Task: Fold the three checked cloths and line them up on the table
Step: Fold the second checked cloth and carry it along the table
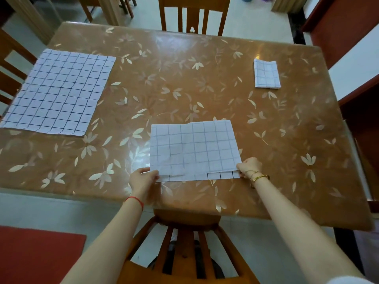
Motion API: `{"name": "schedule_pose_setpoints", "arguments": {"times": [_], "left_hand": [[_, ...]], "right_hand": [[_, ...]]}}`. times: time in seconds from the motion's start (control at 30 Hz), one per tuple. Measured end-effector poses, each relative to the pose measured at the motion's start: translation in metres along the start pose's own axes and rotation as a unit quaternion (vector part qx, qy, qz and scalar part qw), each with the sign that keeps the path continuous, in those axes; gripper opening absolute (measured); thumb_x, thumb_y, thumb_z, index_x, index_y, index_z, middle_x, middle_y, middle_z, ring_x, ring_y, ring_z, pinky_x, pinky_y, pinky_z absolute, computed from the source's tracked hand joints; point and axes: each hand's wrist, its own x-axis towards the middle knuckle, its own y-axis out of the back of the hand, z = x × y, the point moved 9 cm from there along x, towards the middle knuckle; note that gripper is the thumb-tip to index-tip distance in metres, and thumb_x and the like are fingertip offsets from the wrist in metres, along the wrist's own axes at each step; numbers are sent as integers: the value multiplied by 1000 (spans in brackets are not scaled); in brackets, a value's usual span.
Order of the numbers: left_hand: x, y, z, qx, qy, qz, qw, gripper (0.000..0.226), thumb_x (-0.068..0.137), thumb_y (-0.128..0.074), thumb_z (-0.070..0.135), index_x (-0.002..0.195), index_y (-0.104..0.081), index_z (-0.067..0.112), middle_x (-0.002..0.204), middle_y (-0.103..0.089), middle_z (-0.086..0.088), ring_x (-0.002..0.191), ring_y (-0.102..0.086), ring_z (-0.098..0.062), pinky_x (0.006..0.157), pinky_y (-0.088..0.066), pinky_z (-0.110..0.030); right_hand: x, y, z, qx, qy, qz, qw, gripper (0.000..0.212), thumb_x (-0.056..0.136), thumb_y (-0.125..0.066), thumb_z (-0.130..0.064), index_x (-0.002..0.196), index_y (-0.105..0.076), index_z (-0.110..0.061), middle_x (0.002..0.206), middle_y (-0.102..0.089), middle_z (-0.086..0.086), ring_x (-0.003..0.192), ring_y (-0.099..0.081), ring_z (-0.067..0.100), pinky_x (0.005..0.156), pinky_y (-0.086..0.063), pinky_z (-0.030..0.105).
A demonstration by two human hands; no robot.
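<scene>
Pinching the half-folded cloth (193,149), left hand (143,180) and right hand (249,167).

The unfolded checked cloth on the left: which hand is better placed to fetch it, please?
Probably left: the left hand is nearer the flat white checked cloth; the right hand would cross the half-folded checked cloth.

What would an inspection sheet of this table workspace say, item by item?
Surface: glossy brown table with a flower pattern.
Job's things: flat cloth at the left, unfolded; middle cloth by the near edge, folded once; small cloth at the right, fully folded.
Clutter: nothing seen.
Grips: left hand pinches the middle cloth's near left corner; right hand pinches its near right corner.
Cables: nothing seen.
Surroundings: far chair beyond the table; near chair below the arms; red surface at lower left.
</scene>
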Motion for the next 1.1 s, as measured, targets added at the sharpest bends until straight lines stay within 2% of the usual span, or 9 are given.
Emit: {"name": "schedule_pose_setpoints", "arguments": {"times": [0.1, 0.27, 0.33, 0.4, 0.53, 0.77, 0.87, 0.97, 1.1], "left_hand": [[17, 1, -19, -6, 5, 8, 1000, 39, 50, -73, 28, 88, -69, 22, 69, -75, -4, 81, -75, -24, 85, -59, -48], [-37, 7, 15, 64, -23, 31, 997, 27, 63, -76, 25, 88, -66, 24, 83, -75, -5, 86, -72, -23, 86, -59, -42], [-54, 8, 28, 93, -43, 39, 994, 23, 73, -75, 21, 94, -65, 22, 87, -73, -5, 90, -69, -23, 86, -57, -37], [-62, 8, 35, 106, -55, 39, 992, 22, 78, -74, 19, 99, -66, 19, 88, -70, -4, 88, -66, -21, 79, -52, -32], [-69, 9, 38, 128, -62, 43, 989, 22, 84, -71, 16, 104, -62, 17, 83, -61, 0, 73, -57, -10, 60, -38, -19], [-66, 10, 36, 170, -92, 45, 980, 34, 83, -75, 17, 115, -66, 8, 94, -66, -3, 102, -63, -24, 89, -42, -29], [-66, 11, 38, 181, -104, 55, 976, 35, 83, -74, 20, 116, -66, 10, 106, -70, -7, 100, -59, -19, 90, -39, -27], [-66, 11, 41, 173, -104, 63, 977, 34, 84, -72, 19, 116, -66, 10, 109, -69, -7, 101, -58, -17, 89, -37, -26], [-65, 14, 42, 176, -87, 78, 977, 29, 86, -70, 15, 113, -67, 10, 108, -70, -8, 100, -59, -22, 85, -37, -28]], "right_hand": [[-6, -1, -2, -17, -2, -23, 1000, 20, 79, -61, -20, 73, -67, -2, 75, -72, 16, 71, -71, 31, 68, -61, 38], [-7, -4, -1, -86, 14, -39, 995, 21, 80, -61, -18, 64, -56, -5, 64, -60, 12, 61, -58, 26, 64, -56, 34], [-9, -4, 0, -118, 25, -36, 992, 28, 79, -63, -17, 58, -48, -7, 59, -50, 6, 55, -49, 21, 50, -44, 27], [-9, -7, 3, -145, 28, -45, 988, 32, 78, -64, -15, 55, -42, -10, 59, -42, 3, 52, -41, 17, 43, -29, 23], [-8, -12, 5, -186, 30, -58, 980, 26, 79, -64, -14, 61, -46, -10, 67, -49, 5, 54, -45, 17, 43, -29, 22], [-9, -19, 11, -207, 19, -94, 974, 33, 76, -75, -26, 65, -48, -12, 78, -55, 5, 79, -56, 24, 51, -38, 25], [-8, -9, 7, -181, 33, -47, 982, 41, 86, -66, -33, 60, -43, -10, 66, -48, 4, 72, -51, 25, 49, -33, 26], [0, -3, 8, -149, 33, 0, 988, 40, 89, -58, -20, 54, -41, -9, 56, -44, 5, 57, -47, 25, 44, -26, 24], [3, -6, 15, -161, 10, -11, 987, 33, 84, -60, -11, 55, -45, -9, 58, -49, 5, 51, -44, 17, 42, -28, 22]]}}
